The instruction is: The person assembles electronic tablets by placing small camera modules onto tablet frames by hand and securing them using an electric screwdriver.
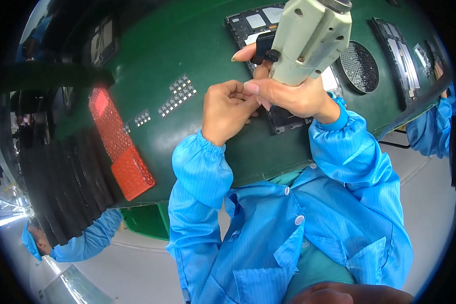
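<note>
My right hand (pixel 296 99) wraps round the lower end of a pale grey-green powered driver (pixel 311 40), with a finger by its black lever (pixel 264 46). Beside it, my left hand (pixel 225 114) has its fingertips pinched together, meeting my right thumb. Whatever lies between those fingertips is too small or hidden to name. Under the hands and tool is an opened flat device with a black frame (pixel 238 28), perhaps a tablet, partly covered. Rows of small dark parts with pale squares (pixel 177 96) lie on the green table (pixel 162 147) left of my left hand.
Right of the tool stands a round dish (pixel 358 66) of tiny dark pieces; beyond it lies another opened device (pixel 397 63). A red bubble-wrap pouch (pixel 131 172) and black strips (pixel 66 177) are at left. Other people in blue sleeves (pixel 433 129) are at both sides.
</note>
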### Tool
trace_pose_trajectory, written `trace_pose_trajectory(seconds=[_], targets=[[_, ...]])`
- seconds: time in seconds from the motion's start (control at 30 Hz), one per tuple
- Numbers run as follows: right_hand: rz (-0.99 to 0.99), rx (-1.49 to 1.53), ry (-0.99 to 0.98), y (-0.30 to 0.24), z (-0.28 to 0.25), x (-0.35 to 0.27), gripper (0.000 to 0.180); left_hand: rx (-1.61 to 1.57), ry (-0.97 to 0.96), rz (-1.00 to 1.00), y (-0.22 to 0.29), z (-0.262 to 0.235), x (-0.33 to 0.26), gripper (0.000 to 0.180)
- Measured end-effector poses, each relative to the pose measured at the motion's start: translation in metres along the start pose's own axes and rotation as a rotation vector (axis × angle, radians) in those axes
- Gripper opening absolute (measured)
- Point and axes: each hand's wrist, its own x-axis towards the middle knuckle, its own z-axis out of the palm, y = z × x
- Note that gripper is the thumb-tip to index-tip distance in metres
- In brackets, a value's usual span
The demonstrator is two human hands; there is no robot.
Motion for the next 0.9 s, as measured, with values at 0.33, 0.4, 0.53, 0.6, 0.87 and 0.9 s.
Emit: trace_pose_trajectory(seconds=[0.33,0.4,0.53,0.6,0.87,0.9], targets=[[-0.043,-0.095,-0.035,0.008,0.005,-0.003,0.026,-0.012,0.018,-0.005,-0.008,-0.004,0.001,0.014],[-0.055,-0.201,-0.055,0.014,0.006,-0.008,0.016,0.000,-0.010,0.186,-0.011,-0.009,0.000,0.016],[-0.112,-0.227,-0.207,0.007,0.006,-0.010,0.026,0.060,-0.135,0.070,-0.006,-0.047,0.002,0.026],[-0.094,-0.209,-0.185,0.006,0.004,-0.009,0.027,0.491,0.224,0.269,-0.017,-0.082,0.001,0.035],[-0.182,-0.031,0.113,-0.035,-0.036,-0.001,0.038,0.813,0.386,0.192,-0.015,-0.117,-0.004,0.038],[-0.218,-0.044,0.146,-0.044,-0.048,-0.002,0.040,0.843,0.351,0.181,-0.012,-0.118,-0.003,0.037]])
